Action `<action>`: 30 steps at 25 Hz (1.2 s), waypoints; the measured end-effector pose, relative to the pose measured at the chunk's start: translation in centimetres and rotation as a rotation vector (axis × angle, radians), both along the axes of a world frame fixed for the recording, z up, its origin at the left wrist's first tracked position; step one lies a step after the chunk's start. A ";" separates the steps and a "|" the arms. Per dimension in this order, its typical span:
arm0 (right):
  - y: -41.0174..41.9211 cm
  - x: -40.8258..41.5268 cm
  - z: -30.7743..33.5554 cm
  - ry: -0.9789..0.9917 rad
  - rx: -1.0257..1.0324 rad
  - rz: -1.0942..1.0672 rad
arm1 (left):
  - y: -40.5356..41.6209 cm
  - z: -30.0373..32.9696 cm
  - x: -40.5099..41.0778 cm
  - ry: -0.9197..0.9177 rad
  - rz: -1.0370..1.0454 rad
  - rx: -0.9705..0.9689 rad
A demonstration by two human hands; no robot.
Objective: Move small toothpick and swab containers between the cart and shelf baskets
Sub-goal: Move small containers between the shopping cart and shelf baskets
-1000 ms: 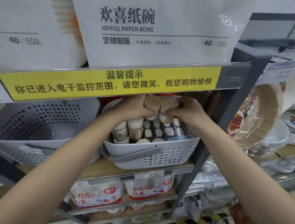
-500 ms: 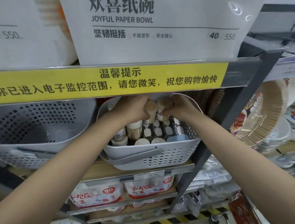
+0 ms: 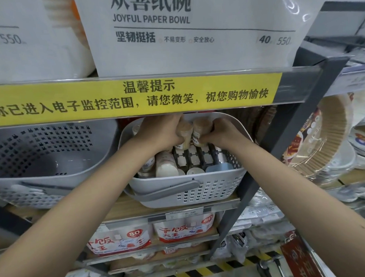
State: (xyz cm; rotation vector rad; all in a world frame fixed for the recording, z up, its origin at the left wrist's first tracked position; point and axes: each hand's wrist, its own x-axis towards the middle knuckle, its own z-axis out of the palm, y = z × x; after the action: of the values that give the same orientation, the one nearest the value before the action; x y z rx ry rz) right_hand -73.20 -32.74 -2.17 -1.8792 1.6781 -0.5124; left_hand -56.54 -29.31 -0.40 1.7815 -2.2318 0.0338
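Under the yellow shelf strip (image 3: pixel 133 97), an empty grey basket (image 3: pixel 53 165) sits at left. Over the white basket (image 3: pixel 186 192), the left hand (image 3: pixel 162 133) curls round one toothpick container (image 3: pixel 184 134), and the right hand (image 3: pixel 221 134) pinches another (image 3: pixel 201 131). Both are being set down, I judge; next they need lowering into a free gap among the stocked containers (image 3: pixel 166 168).

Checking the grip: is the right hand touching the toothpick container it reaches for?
Touching. The head view shows the right hand with fingers curled round the right toothpick container above the basket.
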 end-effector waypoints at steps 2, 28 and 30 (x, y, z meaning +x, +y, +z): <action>0.6 -0.3 0.3 -0.011 -0.049 -0.025 | 0.3 0.5 0.1 0.038 0.000 0.020; 7.2 7.2 3.2 0.583 0.252 0.406 | 6.0 0.2 7.7 0.082 -0.156 0.026; 6.9 7.2 3.0 0.540 0.253 0.374 | 6.0 0.2 7.7 0.120 -0.171 0.037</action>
State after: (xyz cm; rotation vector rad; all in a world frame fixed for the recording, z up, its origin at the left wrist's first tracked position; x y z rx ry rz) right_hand -66.01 -25.87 0.86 -2.1811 1.5416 0.3729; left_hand -48.89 -23.26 -0.23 1.5599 -2.3016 -0.1464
